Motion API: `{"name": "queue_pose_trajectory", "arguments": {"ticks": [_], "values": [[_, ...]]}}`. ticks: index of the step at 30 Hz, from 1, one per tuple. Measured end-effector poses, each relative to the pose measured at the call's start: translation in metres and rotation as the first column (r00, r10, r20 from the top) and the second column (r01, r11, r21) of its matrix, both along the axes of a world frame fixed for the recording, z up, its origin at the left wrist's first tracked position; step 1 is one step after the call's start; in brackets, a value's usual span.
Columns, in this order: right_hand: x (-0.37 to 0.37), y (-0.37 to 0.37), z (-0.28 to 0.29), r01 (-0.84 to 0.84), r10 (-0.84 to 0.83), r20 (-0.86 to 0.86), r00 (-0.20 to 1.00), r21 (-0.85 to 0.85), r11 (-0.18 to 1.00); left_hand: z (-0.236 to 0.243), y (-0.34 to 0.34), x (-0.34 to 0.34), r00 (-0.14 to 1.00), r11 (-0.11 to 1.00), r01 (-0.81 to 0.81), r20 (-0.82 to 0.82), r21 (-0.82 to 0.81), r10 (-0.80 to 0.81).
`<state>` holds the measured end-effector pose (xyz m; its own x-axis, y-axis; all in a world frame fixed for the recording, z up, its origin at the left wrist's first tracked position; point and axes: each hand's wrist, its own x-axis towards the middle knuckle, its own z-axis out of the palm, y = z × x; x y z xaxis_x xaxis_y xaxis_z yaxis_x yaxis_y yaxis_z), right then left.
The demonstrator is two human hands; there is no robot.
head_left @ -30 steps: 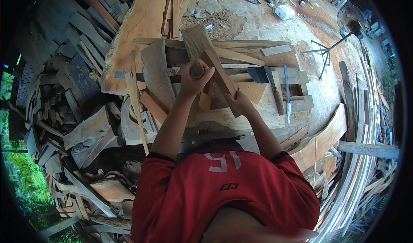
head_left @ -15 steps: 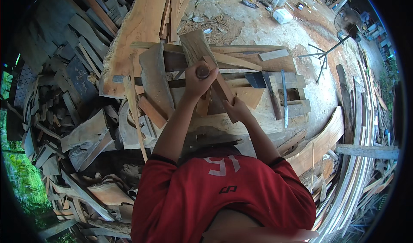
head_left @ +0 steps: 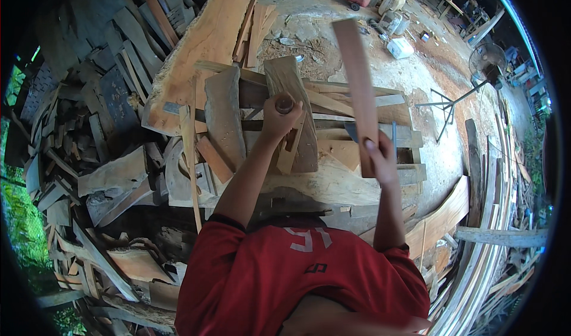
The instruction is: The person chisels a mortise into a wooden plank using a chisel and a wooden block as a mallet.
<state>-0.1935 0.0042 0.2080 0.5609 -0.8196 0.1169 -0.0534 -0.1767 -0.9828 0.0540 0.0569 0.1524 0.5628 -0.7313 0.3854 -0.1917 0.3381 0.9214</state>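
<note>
My left hand (head_left: 279, 122) is closed around a tool with a round brown wooden handle (head_left: 284, 103), its butt end facing up. The rest of that tool is hidden below the fist, so its kind does not show. Under and beside the fist, a thick greyish-brown plank (head_left: 282, 71) lies on the low work surface. My right hand (head_left: 383, 162) grips a narrow reddish-brown board (head_left: 355, 80) by its near end, thumb on its face. The board is raised, blurred, its far end pointing away from me. Behind it shows part of a dark blade (head_left: 351, 132).
Boards and offcuts lie around the plank, with a wide live-edge slab (head_left: 199, 44) at the far left. Scrap wood (head_left: 119, 181) is heaped on the left. On the right stand a fan (head_left: 488, 62) and long strips (head_left: 493, 187). A white container (head_left: 399, 48) sits farther back.
My right hand has moved right, lifting the reddish-brown board off the plank and away from my left hand. My left hand still holds the handle over the plank. The view has shifted slightly.
</note>
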Motion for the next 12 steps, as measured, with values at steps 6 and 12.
{"name": "queue_pose_trajectory", "arguments": {"ticks": [6,12], "values": [[-0.018,0.003,0.056,-0.363,0.089,-0.684,0.724,-0.268,0.893,0.018,-0.005,-0.007,0.959,0.912,-0.08,0.22,-0.402,0.181],[-0.026,0.01,0.049,-0.309,0.272,-0.155,0.95,-0.332,0.891,-0.009,-0.006,-0.002,1.0,0.997,-0.01,-0.025,-0.082,0.008]]}}
